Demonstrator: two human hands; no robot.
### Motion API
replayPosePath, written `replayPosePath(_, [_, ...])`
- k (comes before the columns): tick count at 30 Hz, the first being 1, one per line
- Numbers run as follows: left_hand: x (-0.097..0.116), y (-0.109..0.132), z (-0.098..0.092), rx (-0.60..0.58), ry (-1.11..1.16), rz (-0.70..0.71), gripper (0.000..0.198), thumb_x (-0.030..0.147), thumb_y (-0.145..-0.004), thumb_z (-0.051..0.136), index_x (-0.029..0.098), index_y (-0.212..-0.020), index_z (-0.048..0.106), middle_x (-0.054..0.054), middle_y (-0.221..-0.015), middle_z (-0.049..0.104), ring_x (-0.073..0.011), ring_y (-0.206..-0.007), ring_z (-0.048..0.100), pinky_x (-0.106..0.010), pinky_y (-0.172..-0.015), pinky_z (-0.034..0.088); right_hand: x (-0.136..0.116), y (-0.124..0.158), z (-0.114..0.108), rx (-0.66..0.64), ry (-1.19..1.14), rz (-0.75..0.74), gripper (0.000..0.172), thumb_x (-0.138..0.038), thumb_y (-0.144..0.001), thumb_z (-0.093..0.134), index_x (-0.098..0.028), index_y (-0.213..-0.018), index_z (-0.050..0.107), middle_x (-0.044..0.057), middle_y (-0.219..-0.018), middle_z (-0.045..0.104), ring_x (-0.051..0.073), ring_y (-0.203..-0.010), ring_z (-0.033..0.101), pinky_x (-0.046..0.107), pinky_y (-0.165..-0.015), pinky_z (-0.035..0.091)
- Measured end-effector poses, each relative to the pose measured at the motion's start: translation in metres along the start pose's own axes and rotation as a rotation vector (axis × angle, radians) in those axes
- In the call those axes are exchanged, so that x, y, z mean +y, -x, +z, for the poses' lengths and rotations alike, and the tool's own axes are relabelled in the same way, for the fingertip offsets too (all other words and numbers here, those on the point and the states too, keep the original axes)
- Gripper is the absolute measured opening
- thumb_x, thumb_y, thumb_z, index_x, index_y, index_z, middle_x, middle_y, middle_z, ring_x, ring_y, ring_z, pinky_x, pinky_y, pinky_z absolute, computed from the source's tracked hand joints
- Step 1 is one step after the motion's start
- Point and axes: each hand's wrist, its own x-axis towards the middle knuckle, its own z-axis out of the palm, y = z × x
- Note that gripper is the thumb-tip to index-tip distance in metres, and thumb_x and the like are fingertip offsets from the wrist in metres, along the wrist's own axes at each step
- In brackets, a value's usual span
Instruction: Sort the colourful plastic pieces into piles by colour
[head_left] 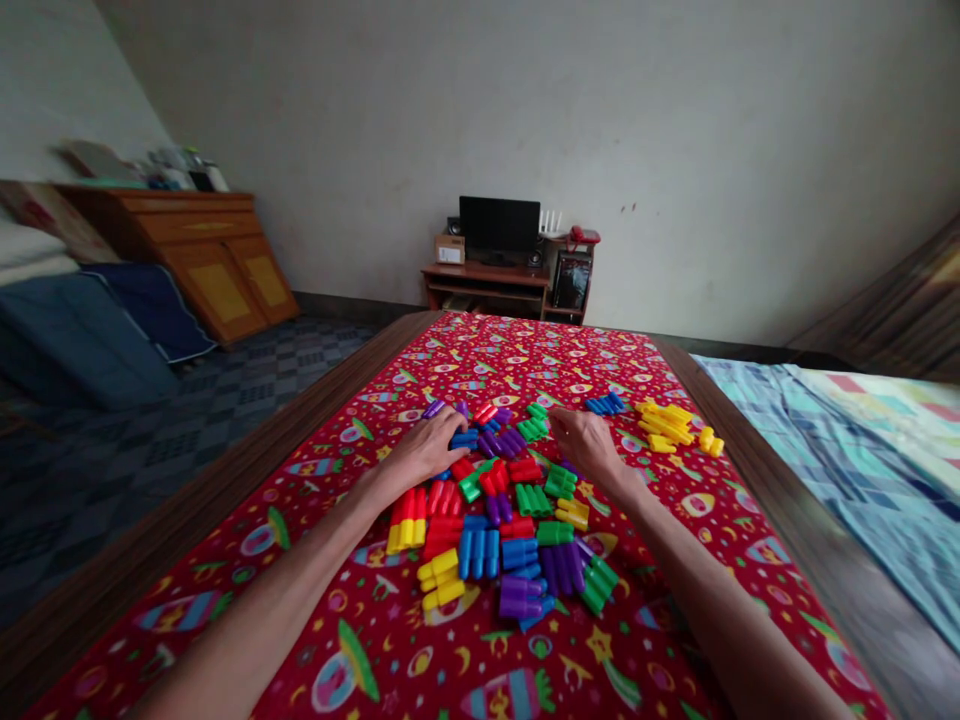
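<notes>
Brown counter [765, 475], bearing a red printed cloth [510, 352]. Coloured blocks [478, 553] lie between the forearms [300, 590]. Flanking their far end, the left hand [426, 447] and right hand [591, 447] curl; whether either grip holds anything, I cannot tell. Yellow blocks [666, 424] sit right of the right hand, a blue block [466, 440] at the left hand.

Glossy multicoloured plastic blocks [478, 553] lie loosely jumbled together, with several yellow blocks [667, 425] grouped apart, right.
</notes>
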Motion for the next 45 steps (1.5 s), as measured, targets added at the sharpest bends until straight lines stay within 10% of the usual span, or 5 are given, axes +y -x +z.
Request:
replayPosePath(12, [0.034,-0.01,-0.006,0.085,0.758,-0.151,0.018,0.033,-0.073,0.063,0.019,-0.076,0.052,-0.001,-0.081,0.064,-0.0152,-0.072,0.062,-0.028,-0.068,0.052,-0.033,0.011,0.013,0.168,-0.411,-0.476,0.032,-0.023,-0.092,0.051,-0.015,-0.122,0.059,0.012,-0.102,0.069,0.02,-0.089,0.063,0.026,-0.073,0.043])
replayPosePath(18, [0.056,-0.005,-0.008,0.017,0.989,-0.248,0.026,0.039,-0.08,0.06,0.018,-0.094,0.059,-0.004,-0.093,0.071,-0.0201,-0.085,0.069,-0.033,-0.077,0.056,-0.03,0.006,0.013,0.121,-0.366,-0.351,0.025,-0.016,-0.09,0.051,-0.017,-0.11,0.066,0.007,-0.085,0.071,0.017,-0.075,0.063,0.023,-0.065,0.041])
replayPosePath(28, [0.01,-0.017,0.014,0.0,0.225,0.059,0.037,0.022,-0.086,0.043,0.017,-0.117,0.064,-0.011,-0.13,0.062,-0.0236,-0.121,0.056,-0.045,-0.106,0.043,0.064,-0.007,0.006,0.216,0.048,0.29,0.028,-0.019,-0.093,0.042,-0.014,-0.103,0.067,0.012,-0.095,0.07,0.021,-0.084,0.062,0.027,-0.07,0.038])
replayPosePath(38, [0.012,-0.016,0.024,0.002,-0.039,0.046,0.032,0.026,-0.089,0.051,0.019,-0.119,0.061,-0.01,-0.11,0.061,-0.0243,-0.104,0.057,-0.04,-0.096,0.047,0.06,-0.001,0.001,0.012,0.095,0.364,0.035,-0.009,-0.091,0.037,-0.018,-0.107,0.066,0.015,-0.103,0.066,0.025,-0.091,0.061,0.031,-0.07,0.041])
replayPosePath(45, [0.023,-0.019,0.017,0.022,-0.004,0.081,0.013,0.021,-0.085,0.057,0.02,-0.098,0.058,-0.007,-0.101,0.062,-0.0243,-0.097,0.058,-0.04,-0.09,0.048,0.066,-0.005,0.007,0.151,0.083,0.357,0.042,-0.018,-0.093,0.04,-0.009,-0.132,0.051,0.024,-0.13,0.052,0.034,-0.118,0.051,0.042,-0.093,0.041])
